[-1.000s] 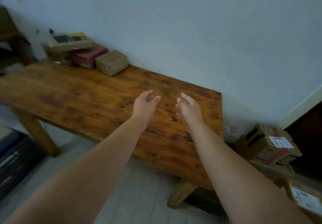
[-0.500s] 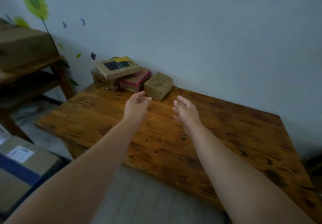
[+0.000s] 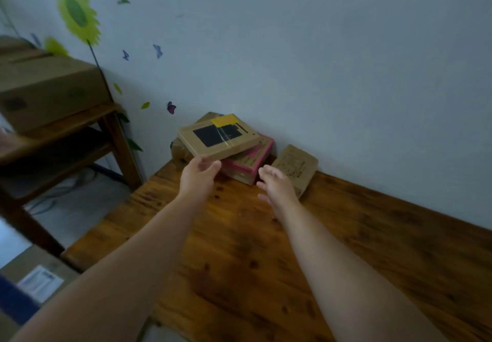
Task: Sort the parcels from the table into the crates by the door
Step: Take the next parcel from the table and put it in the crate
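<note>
At the table's far left corner, against the wall: three stacked parcels, with a fourth just beside them.
Table [image 3: 346, 261]: brown wood, bare grain in front of the stack.
Flat parcel [image 3: 239, 144]: tops the stack, overhanging it. Its long axis looks roughly parallel to the wall, and its near corner points at the left hand.
Pink parcel [image 3: 250, 159]: directly beneath.
Small parcel [image 3: 295, 166]: to the right, just beyond the right hand.
Left hand [image 3: 198, 179]: nearer, with relaxed fingers at the flat parcel's near corner. Contact is uncertain and nothing is gripped.
Right hand [image 3: 277, 184]: fingers spread, holding nothing, short of the pink parcel's end.
Next move (judged): both hands close on the flat parcel's ends.
Markings: yellow label [image 3: 223, 120], black panel [image 3: 213, 135]. Print on the small parcel is unreadable.
Crates: not in view.
</note>
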`<state>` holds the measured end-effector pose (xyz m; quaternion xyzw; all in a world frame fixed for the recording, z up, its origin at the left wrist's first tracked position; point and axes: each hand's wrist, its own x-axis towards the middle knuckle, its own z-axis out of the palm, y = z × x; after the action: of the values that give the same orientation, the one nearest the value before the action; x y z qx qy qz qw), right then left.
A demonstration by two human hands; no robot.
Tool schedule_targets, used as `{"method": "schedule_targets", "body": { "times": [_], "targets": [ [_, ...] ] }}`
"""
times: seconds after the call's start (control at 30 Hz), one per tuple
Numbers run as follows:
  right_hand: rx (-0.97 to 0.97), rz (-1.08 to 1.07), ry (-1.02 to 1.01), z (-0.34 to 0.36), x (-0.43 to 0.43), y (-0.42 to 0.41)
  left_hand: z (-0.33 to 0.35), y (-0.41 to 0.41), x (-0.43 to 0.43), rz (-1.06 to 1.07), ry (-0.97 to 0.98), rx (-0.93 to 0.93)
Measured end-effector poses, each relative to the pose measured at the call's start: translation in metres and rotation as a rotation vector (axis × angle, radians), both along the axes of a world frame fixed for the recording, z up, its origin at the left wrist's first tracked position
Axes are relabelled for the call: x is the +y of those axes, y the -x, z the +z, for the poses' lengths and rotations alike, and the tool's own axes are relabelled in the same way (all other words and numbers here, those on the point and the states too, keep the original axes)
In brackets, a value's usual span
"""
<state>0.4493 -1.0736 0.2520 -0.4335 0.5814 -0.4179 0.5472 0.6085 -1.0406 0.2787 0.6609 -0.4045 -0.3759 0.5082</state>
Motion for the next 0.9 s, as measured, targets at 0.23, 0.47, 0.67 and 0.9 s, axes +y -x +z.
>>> {"method": "schedule_targets", "body": {
  "times": [0.23,0.47,0.67,0.9],
  "targets": [
    [0.028,-0.044,-0.092,-0.015,-0.067,-0.071,-0.028,-0.083,-0.088,0.023,-0.055,0.007],
    [-0.021,-0.262,-0.193,-0.041,-0.104,-0.136,-0.041,-0.158,-0.179,-0.109,-0.094,-0.105],
    [-0.088,-0.388,-0.315,-0.057,-0.125,-0.172,-0.059,-0.192,-0.225,-0.21,-0.162,-0.142],
    [-0.193,-0.511,-0.264,-0.064,-0.139,-0.174,-0.085,-0.187,-0.241,-0.337,-0.174,-0.228]
  ]
}}
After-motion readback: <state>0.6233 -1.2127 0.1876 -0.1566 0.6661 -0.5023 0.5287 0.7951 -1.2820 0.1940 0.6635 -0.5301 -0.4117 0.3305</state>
